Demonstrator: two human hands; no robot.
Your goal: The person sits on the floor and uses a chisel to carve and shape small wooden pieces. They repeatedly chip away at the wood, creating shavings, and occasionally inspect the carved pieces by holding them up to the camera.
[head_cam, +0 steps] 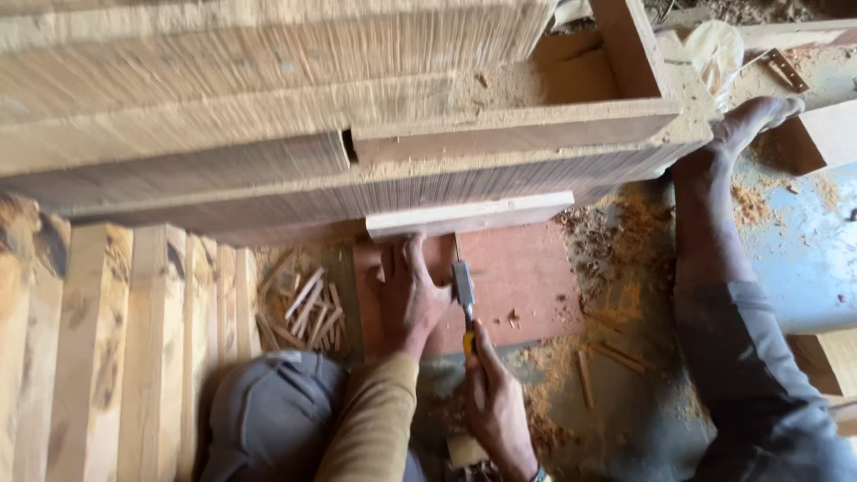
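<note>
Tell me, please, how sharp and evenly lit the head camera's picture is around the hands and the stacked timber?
Head view: the stacked beams at top are smeared by motion blur; the left hand and the right hand with the chisel are fairly sharp; daylight is soft with no glare; the planks at lower left look softly blurred.

The chisel [464, 295] has a dull grey metal blade and a glossy yellow plastic handle. Above it, the pale strip [470, 214] is smooth, fresh-cut wood. Above the strip, the big beams [268, 107] are rough wood with fine saw lines and dust. Under the chisel, the reddish board [522, 277] looks matt and smooth. Left of the chisel, the sleeve [375, 419] is soft olive cloth
</note>
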